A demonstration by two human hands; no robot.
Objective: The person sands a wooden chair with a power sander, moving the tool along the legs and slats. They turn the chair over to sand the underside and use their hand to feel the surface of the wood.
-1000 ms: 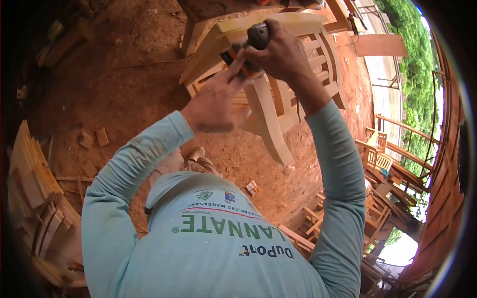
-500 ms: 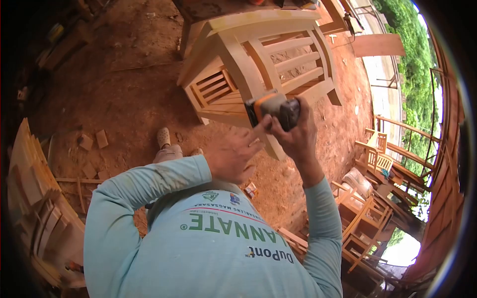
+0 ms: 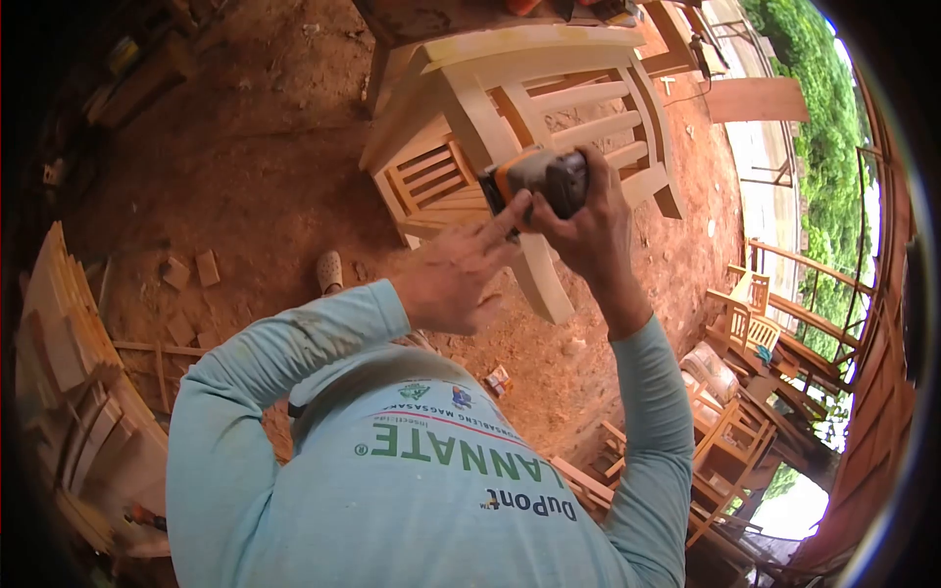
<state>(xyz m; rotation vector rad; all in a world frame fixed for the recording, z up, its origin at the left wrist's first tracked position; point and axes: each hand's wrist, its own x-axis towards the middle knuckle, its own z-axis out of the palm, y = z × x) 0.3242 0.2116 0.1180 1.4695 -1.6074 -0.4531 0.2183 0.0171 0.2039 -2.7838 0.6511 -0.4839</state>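
Observation:
My right hand (image 3: 596,216) is closed around the dark rear of an orange-and-black power sander (image 3: 524,178). The sander's black base rests against a frame member of an unpainted wooden slatted chair (image 3: 480,127), which lies tipped in front of me. My left hand (image 3: 456,279) is blurred, its fingers stretched toward the tool, and a fingertip seems to touch the sander's lower side. Below the sander, a curved chair leg (image 3: 546,284) points toward me. The sander hides part of the chair frame.
Stacked boards (image 3: 74,314) lean at the left. Wood offcuts (image 3: 208,267) lie on the dirt floor (image 3: 265,186). Behind the chair stands a dark workbench (image 3: 412,20). More wooden chairs (image 3: 750,314) and frames (image 3: 730,446) are piled at the right.
The sander has shifted slightly up and left along the chair frame, with my right hand on it. My left hand stays close beside it. The whole view has shifted a little.

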